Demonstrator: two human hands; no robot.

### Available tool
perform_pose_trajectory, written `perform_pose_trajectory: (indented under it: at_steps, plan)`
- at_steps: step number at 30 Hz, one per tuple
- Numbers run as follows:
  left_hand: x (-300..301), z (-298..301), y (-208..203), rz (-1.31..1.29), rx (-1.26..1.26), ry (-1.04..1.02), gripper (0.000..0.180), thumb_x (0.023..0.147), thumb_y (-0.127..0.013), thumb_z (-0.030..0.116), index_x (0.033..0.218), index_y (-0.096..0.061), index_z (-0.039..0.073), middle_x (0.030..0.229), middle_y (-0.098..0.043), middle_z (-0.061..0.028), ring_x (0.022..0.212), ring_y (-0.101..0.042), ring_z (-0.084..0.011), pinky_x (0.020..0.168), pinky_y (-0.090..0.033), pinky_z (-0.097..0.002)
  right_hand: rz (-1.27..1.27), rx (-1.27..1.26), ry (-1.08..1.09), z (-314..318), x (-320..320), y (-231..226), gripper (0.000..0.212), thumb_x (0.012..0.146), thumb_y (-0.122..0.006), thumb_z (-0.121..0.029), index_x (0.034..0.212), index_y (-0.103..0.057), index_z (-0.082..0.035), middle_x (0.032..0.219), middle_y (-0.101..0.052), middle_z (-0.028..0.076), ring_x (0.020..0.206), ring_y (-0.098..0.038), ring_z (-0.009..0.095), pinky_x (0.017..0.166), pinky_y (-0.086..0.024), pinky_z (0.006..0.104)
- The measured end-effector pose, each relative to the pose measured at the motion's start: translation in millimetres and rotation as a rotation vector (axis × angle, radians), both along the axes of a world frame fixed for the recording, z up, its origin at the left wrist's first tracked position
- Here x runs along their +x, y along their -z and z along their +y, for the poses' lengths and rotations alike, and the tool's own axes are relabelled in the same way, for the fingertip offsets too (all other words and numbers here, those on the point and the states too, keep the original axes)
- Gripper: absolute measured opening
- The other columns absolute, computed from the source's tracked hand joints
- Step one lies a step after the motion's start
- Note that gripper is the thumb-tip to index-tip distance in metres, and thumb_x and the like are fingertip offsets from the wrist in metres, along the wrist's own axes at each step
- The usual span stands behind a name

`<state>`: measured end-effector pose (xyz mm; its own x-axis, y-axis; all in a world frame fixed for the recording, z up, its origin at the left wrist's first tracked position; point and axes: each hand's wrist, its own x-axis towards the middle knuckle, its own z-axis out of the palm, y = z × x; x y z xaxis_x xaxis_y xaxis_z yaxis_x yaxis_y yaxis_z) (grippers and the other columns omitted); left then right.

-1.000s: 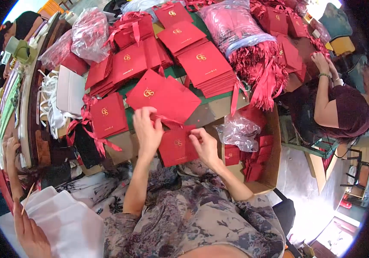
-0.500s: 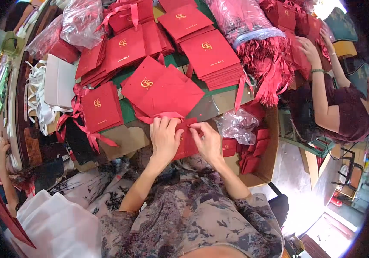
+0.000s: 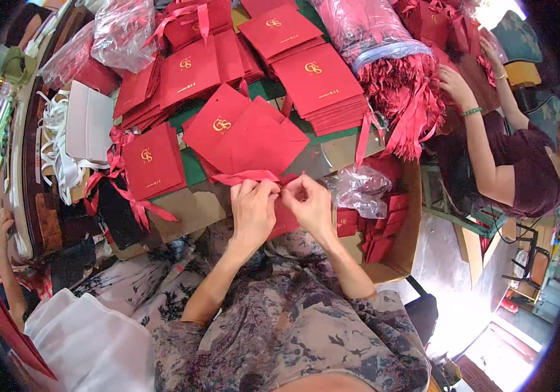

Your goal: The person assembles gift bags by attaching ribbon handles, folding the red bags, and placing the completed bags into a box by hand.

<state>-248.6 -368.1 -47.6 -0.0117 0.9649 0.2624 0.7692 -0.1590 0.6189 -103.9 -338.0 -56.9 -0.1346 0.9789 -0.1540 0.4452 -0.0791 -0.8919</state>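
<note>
At the table's front edge, above my lap, I hold a small red paper bag [image 3: 284, 221]. My left hand [image 3: 252, 212] is closed on its upper left part. My right hand [image 3: 311, 206] pinches at the top edge, thumb and forefinger together close to my left fingertips. A red ribbon [image 3: 247, 177] runs just above my left fingers. The fingers hide what exactly is pinched at the bag's top. Just beyond lie loose red bags [image 3: 254, 140] with gold print, overlapping at angles.
Stacks of red bags [image 3: 319, 78] cover the table. A plastic-wrapped bundle of ribboned bags [image 3: 391, 72] lies at the back right. A cardboard box [image 3: 411, 225] with red bags stands to my right. White ribboned bags [image 3: 87, 124] are at left. A co-worker's arm [image 3: 486, 144] reaches in at right.
My right hand has moved slightly left and up, bringing its fingertips against my left ones. The red flap that showed between my hands is now mostly covered. The co-worker's near hand has shifted left.
</note>
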Motion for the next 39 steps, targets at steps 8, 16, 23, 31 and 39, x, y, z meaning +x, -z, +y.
perform_pose_trajectory:
  at_steps: [8,16,23,31,39]
  plan:
    - [-9.9,6.8,7.0,-0.082,-0.094,0.065,0.020,0.076,-0.076,0.012,0.091,-0.063,0.009,0.087,-0.067,-0.0021,0.086,-0.059,-0.0249,0.082,-0.039,-0.0387,-0.044,0.482,-0.195,5.9,23.1,-13.1,0.020,0.083,-0.071,0.000,0.102,-0.072,-0.007,0.094,-0.061,0.009,0.084,-0.062,0.023,0.068,-0.051,0.0321]
    - [14.3,-4.4,13.9,-0.037,0.043,-0.013,0.023,0.066,-0.084,0.016,0.079,-0.066,0.012,0.077,-0.062,-0.0011,0.080,-0.056,-0.0213,0.078,-0.039,-0.0377,-0.024,0.157,-0.777,62.4,46.0,-10.4,0.014,0.089,-0.060,-0.013,0.096,-0.069,-0.005,0.089,-0.061,0.015,0.089,-0.062,0.035,0.079,-0.049,0.0421]
    - [16.7,-9.8,9.9,0.036,0.187,0.085,0.016,0.072,-0.080,0.016,0.079,-0.066,0.013,0.073,-0.062,0.0000,0.076,-0.057,-0.0210,0.076,-0.038,-0.0371,-0.062,0.098,-1.037,80.5,46.1,-11.9,0.018,0.086,-0.063,-0.018,0.095,-0.071,-0.005,0.088,-0.061,0.017,0.089,-0.062,0.035,0.079,-0.048,0.0422]
    - [4.6,-6.5,6.9,-0.017,-0.016,0.150,0.016,0.077,-0.079,0.017,0.081,-0.065,0.010,0.076,-0.064,-0.0031,0.072,-0.058,-0.0240,0.077,-0.038,-0.0376,0.141,0.074,-0.277,84.6,39.2,-4.0,0.011,0.097,-0.058,-0.010,0.096,-0.065,-0.001,0.090,-0.057,0.006,0.062,-0.061,0.010,0.056,-0.048,0.0263]
    - [-12.3,-12.2,-0.7,0.031,-0.069,0.102,0.031,0.073,-0.078,0.010,0.101,-0.065,0.012,0.100,-0.064,-0.0072,0.099,-0.055,-0.0298,0.084,-0.040,-0.0423,-0.145,0.108,-0.004,38.7,73.2,-27.4,0.023,0.097,-0.060,-0.021,0.094,-0.069,0.000,0.076,-0.068,0.009,0.067,-0.069,0.018,0.061,-0.053,0.0298]
